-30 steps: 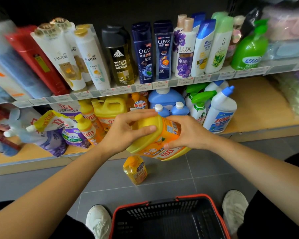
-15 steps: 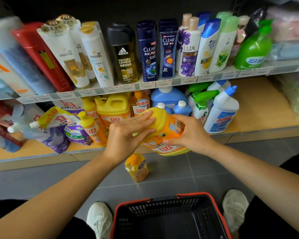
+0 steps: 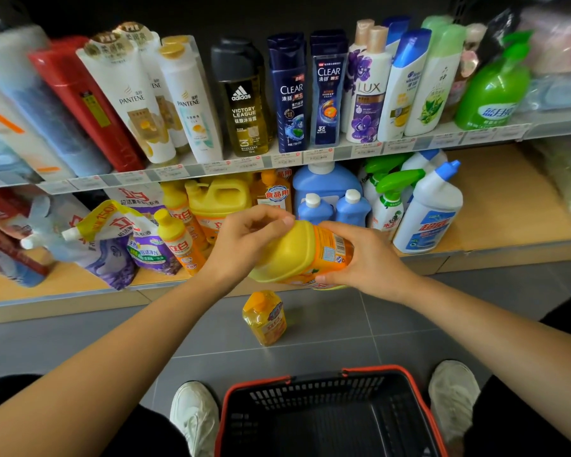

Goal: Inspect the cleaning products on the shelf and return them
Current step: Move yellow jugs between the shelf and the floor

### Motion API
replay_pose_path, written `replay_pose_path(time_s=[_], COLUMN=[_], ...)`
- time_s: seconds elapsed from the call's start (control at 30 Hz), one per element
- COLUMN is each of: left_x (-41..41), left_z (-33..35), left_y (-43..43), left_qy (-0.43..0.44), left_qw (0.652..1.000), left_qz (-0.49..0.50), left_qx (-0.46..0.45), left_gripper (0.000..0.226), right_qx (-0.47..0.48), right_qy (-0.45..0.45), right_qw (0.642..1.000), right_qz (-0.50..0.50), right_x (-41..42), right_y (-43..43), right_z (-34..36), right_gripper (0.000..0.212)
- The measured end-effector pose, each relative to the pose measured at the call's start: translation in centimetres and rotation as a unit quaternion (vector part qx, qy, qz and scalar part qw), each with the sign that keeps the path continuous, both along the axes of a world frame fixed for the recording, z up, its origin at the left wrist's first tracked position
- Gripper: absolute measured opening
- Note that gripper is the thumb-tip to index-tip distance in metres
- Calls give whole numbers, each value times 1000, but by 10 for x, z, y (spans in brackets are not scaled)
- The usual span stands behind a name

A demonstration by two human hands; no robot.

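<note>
free: lower shelf (image 3: pixel 508 206) right end | blocked: blue jug (image 3: pixel 327 183), yellow jug (image 3: pixel 221 199) centre

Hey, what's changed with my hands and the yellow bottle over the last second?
The left hand shifted its hold: its fingers, earlier spread over the shoulder of the yellow bottle, now bunch at its top end. The bottle rose slightly toward the lower shelf. Unchanged: the right hand still holds the labelled body, the small bottle stands on the floor, and the basket sits between the feet.
</note>
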State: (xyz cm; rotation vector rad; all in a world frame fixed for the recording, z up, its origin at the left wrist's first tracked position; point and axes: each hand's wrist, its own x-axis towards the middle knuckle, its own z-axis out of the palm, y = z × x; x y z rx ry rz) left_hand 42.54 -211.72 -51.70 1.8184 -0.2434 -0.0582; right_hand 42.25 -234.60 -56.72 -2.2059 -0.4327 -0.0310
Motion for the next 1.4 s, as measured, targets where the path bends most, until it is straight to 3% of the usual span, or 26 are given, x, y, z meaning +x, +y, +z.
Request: replay_pose_path(time_s=[0.17,0.37,0.63,0.73,0.93,1.03,1.13,1.3,1.4], left_x=[2,6,13,12,5,4,4,5,1], left_z=[-1,-8,-17,-20,-28,-31,-34,-45,-59], left_y=[8,18,34,35,33,31,31,30,27], left_qy=[-17,-39,43,70,-31,-102,-134,-82,74], left_qw=[998,993,999,997,999,990,984,989,990], left_qz=[-52,-104,12,14,-11,42,85,81,-22], left_qx=[17,44,28,10,43,89,80,96,117], left_gripper=[32,41,34,33,46,48,46,51,48], right_qx=[5,90,175,195,263,282,307,372,394], right_qy=[-9,26,68,77,94,116,146,187,195], right_qw=[1000,996,982,978,960,952,940,908,897], right_qz=[-7,0,11,9,-16,-13,-16,-41,-48], right_x=[1,5,7,8,10,10,10,10,10], right_y=[-2,-6,-14,-16,-16,-14,-12,-8,-7], right_z=[-4,-5,-2,-3,-1,1,0,0,5], right_gripper=[87,82,75,74,64,62,56,52,55])
